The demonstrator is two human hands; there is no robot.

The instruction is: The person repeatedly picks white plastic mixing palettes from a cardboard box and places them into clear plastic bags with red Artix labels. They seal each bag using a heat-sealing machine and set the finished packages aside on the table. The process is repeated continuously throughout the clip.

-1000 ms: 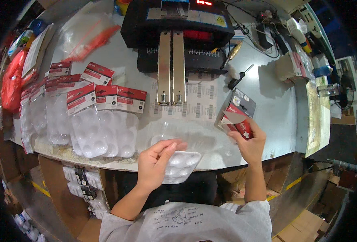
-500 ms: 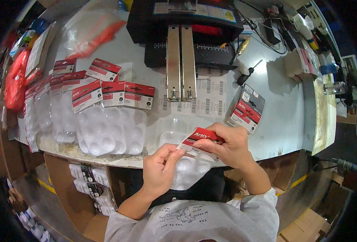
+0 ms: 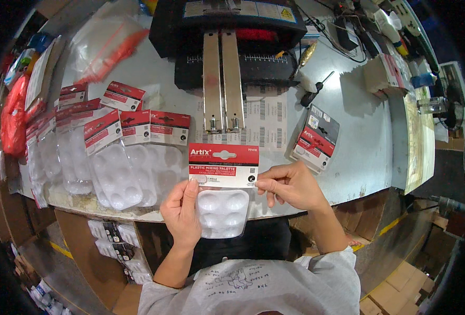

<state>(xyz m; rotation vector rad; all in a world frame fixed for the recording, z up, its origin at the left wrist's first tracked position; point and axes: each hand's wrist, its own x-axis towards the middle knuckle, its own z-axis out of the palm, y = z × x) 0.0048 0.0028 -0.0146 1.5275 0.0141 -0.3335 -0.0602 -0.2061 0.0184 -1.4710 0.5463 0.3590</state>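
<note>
From where I stand, left hand (image 3: 182, 212) and right hand (image 3: 291, 186) pinch the lower corners of a red-and-white header card (image 3: 224, 164), white welled paint palette (image 3: 223, 211) just below it between them, carded palettes (image 3: 118, 177) left of left hand, header-card stack (image 3: 317, 137) beyond right hand on tabletop (image 3: 363, 157).

The header card (image 3: 223, 167) is banded red and white, the palette (image 3: 223, 212) white.
</note>
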